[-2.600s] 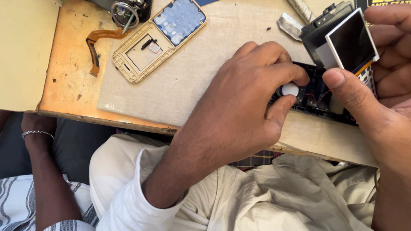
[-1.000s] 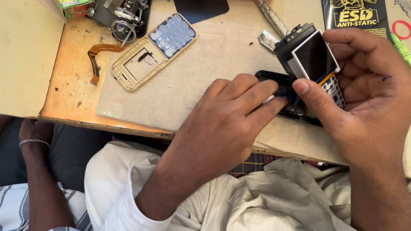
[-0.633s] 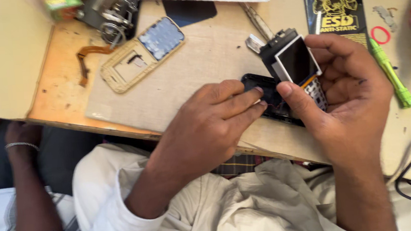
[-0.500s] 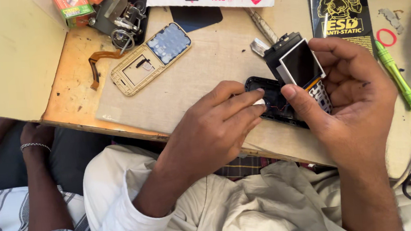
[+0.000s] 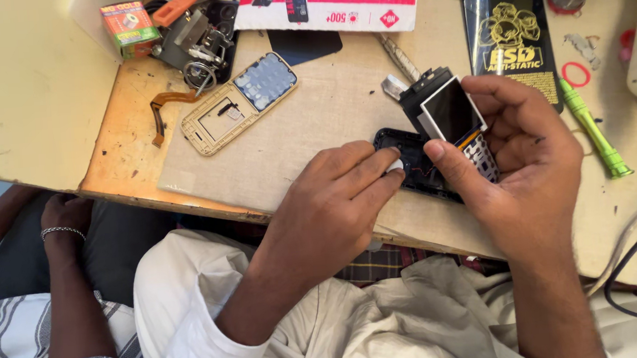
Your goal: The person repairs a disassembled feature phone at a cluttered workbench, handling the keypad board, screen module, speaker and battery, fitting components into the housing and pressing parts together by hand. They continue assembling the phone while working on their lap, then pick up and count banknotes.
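My right hand point(image 5: 522, 163) grips a small opened phone body point(image 5: 446, 112) with its square screen tilted up, thumb pressed on its lower edge. My left hand point(image 5: 335, 200) rests on the worn mat point(image 5: 293, 151), its fingertips pinching a small white piece against the black phone back shell point(image 5: 412, 164) lying under the phone. A gold phone front frame with a pale blue keypad point(image 5: 240, 102) lies apart at the mat's far left corner.
A green screwdriver point(image 5: 593, 131) lies to the right, beside a black anti-static packet point(image 5: 511, 27) and a red rubber ring point(image 5: 574, 73). A red-and-white box point(image 5: 331, 0), loose parts, an orange flex strip point(image 5: 165, 108) sit at the back. Another person's arm point(image 5: 69, 282) rests lower left.
The view has shifted and steadied. My right hand keeps its hold on the phone. My left fingers have closed in on the black shell with a small white piece.
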A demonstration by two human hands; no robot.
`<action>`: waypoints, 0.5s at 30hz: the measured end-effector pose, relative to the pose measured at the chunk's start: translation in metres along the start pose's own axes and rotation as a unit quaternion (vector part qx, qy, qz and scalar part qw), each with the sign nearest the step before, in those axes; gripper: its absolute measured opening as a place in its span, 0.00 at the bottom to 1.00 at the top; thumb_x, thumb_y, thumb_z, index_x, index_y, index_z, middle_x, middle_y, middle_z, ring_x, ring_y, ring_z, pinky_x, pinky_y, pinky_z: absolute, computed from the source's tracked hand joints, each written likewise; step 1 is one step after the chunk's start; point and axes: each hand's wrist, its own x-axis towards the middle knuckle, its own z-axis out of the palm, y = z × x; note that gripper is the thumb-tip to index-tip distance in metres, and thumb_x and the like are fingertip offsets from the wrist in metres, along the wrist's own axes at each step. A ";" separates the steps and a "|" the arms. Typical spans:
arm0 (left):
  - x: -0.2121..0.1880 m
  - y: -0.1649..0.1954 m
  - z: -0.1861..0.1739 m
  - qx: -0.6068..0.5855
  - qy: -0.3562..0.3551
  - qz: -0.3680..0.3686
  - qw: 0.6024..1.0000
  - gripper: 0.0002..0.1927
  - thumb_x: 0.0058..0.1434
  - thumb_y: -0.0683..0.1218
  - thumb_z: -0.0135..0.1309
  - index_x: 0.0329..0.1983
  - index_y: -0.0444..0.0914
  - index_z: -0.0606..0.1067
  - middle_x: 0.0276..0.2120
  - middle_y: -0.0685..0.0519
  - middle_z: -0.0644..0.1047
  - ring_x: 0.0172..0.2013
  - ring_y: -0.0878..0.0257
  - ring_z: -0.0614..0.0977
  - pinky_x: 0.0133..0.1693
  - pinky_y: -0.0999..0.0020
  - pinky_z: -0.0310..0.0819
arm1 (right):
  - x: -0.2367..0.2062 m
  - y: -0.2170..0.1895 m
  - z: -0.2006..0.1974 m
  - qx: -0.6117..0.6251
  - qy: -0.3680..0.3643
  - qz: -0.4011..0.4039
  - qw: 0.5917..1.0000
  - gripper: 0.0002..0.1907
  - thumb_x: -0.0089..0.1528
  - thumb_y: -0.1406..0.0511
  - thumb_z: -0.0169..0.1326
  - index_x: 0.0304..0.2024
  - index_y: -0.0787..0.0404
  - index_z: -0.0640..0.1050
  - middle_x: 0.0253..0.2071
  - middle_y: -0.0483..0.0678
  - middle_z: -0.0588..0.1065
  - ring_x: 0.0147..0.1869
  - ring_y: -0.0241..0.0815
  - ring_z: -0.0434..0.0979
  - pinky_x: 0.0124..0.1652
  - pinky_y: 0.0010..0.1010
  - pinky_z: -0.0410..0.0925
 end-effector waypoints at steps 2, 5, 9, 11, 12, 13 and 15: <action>0.004 0.000 -0.003 0.012 -0.015 0.015 1.000 0.19 0.52 0.37 0.57 0.49 0.30 0.78 0.53 0.44 0.78 0.57 0.50 0.77 0.59 0.56 0.71 | 0.000 0.000 0.000 0.001 0.004 0.007 1.000 0.28 0.64 0.77 0.63 0.64 0.70 0.69 0.51 0.51 0.76 0.55 0.35 0.78 0.56 0.24 0.73; 0.010 0.002 -0.008 0.012 -0.052 0.018 0.998 0.25 0.50 0.37 0.56 0.53 0.28 0.77 0.51 0.44 0.77 0.55 0.50 0.76 0.58 0.57 0.71 | -0.001 -0.001 0.000 -0.002 0.000 -0.003 1.000 0.26 0.64 0.78 0.63 0.62 0.71 0.69 0.51 0.52 0.76 0.55 0.36 0.78 0.59 0.25 0.72; 0.016 -0.002 -0.013 -0.003 -0.096 0.018 0.995 0.22 0.50 0.38 0.57 0.51 0.31 0.78 0.51 0.48 0.76 0.53 0.51 0.75 0.54 0.59 0.72 | -0.001 -0.002 -0.001 0.017 0.005 0.008 1.000 0.28 0.63 0.78 0.63 0.64 0.69 0.69 0.54 0.51 0.76 0.58 0.36 0.78 0.57 0.25 0.72; 0.018 -0.004 -0.014 -0.017 -0.110 0.026 0.993 0.18 0.56 0.39 0.57 0.50 0.31 0.78 0.51 0.48 0.77 0.52 0.52 0.75 0.53 0.59 0.72 | -0.001 -0.003 -0.001 0.012 0.003 0.005 1.000 0.28 0.63 0.78 0.63 0.64 0.69 0.69 0.54 0.51 0.76 0.57 0.36 0.78 0.58 0.25 0.72; 0.018 -0.004 -0.015 -0.024 -0.118 0.030 0.992 0.16 0.58 0.40 0.58 0.50 0.32 0.78 0.51 0.48 0.77 0.52 0.52 0.75 0.53 0.59 0.72 | -0.002 -0.003 -0.002 0.008 0.002 0.003 1.000 0.28 0.63 0.78 0.63 0.64 0.70 0.69 0.53 0.51 0.76 0.57 0.36 0.78 0.58 0.25 0.72; 0.018 -0.004 -0.015 -0.012 -0.116 0.036 0.993 0.17 0.57 0.39 0.57 0.51 0.32 0.78 0.51 0.48 0.77 0.53 0.52 0.75 0.54 0.60 0.72 | -0.002 -0.004 -0.002 0.004 0.000 0.003 1.000 0.28 0.64 0.78 0.63 0.64 0.70 0.69 0.52 0.51 0.76 0.57 0.36 0.78 0.58 0.25 0.72; 0.017 -0.003 -0.015 0.013 -0.109 0.054 0.992 0.19 0.55 0.38 0.56 0.51 0.32 0.77 0.53 0.47 0.77 0.54 0.53 0.76 0.56 0.61 0.73 | -0.003 -0.003 -0.003 0.007 0.001 0.002 1.000 0.27 0.64 0.78 0.63 0.64 0.70 0.70 0.52 0.51 0.76 0.57 0.35 0.78 0.57 0.24 0.72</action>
